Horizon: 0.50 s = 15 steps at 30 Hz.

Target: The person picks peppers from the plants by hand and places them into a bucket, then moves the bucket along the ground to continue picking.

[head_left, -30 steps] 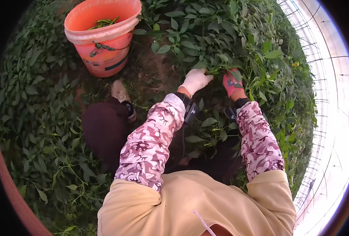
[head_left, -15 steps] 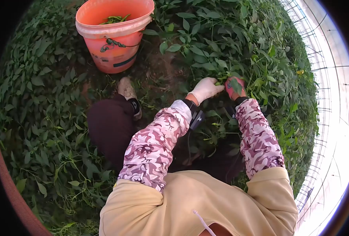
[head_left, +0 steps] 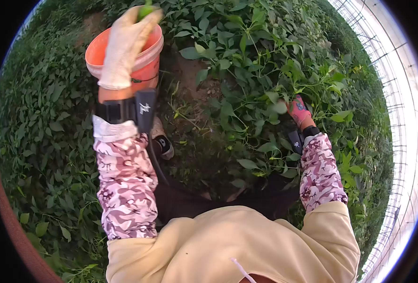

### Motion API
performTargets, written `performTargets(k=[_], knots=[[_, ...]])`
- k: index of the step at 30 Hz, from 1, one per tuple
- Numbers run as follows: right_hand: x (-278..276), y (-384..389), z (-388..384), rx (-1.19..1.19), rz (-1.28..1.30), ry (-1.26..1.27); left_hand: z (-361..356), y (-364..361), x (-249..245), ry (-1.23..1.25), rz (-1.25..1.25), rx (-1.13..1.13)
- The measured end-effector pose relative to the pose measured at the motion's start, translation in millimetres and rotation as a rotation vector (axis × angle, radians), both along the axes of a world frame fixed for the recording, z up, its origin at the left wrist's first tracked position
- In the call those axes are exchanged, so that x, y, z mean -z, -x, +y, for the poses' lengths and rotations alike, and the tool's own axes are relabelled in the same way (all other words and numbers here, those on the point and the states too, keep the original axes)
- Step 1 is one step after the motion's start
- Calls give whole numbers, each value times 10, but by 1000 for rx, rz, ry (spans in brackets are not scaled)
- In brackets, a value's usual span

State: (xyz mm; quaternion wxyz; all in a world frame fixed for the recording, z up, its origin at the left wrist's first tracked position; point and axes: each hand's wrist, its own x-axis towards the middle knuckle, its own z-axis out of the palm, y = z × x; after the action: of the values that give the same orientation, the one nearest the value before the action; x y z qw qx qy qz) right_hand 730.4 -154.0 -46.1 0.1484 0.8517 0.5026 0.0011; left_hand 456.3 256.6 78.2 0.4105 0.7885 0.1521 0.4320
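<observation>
My left hand (head_left: 126, 47), in a white glove, is raised over the orange bucket (head_left: 146, 66) and covers much of its opening. Its fingers are closed round a green pepper (head_left: 145, 10) that shows beyond the fingertips. What lies inside the bucket is hidden. Over on the right, my right hand (head_left: 299, 111), in a pink patterned glove, is among the leaves of a pepper plant (head_left: 265, 89). Leaves cover its fingertips, so whether it grips anything cannot be made out.
Bare soil (head_left: 190, 85) runs between the bucket and the right-hand plants. My shoe (head_left: 165, 146) stands just below the bucket. Dense foliage (head_left: 49, 127) grows on the left. A wire mesh (head_left: 383, 85) with pale sheeting curves along the right edge.
My left hand has left the plant beside my right hand and moved up and left over the bucket, carrying a green pepper. My right hand has shifted slightly right and down.
</observation>
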Motion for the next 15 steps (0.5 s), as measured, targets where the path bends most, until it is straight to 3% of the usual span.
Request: performTargets(k=[1, 2, 3, 6, 7, 8, 10, 12, 15], knots=[[165, -149, -177, 50, 166, -201, 157, 125, -81, -267, 280, -347], [187, -207, -212, 75, 249, -312, 318, 227, -36, -295, 358, -537], [205, -261, -244, 93, 332, -424, 510, 286, 79, -357, 317, -581], [-19, -197, -402, 19, -125, 185, 272, 341, 245, 36, 140, -289], [8, -129, -512, 29, -123, 185, 131, 295, 295, 234, 76, -149], [31, -53, -639, 87, -137, -55, -3, 214, 347, 325, 28, -68], [63, -98, -750, 154, -166, -302, -245, 55, 401, 290, 59, -36], [201, -283, -847, -5, -149, -373, -473, -134, 407, 351, 52, 90], [152, -398, -831, 262, 124, -282, -880, -435, 354, 422, 113, 320]])
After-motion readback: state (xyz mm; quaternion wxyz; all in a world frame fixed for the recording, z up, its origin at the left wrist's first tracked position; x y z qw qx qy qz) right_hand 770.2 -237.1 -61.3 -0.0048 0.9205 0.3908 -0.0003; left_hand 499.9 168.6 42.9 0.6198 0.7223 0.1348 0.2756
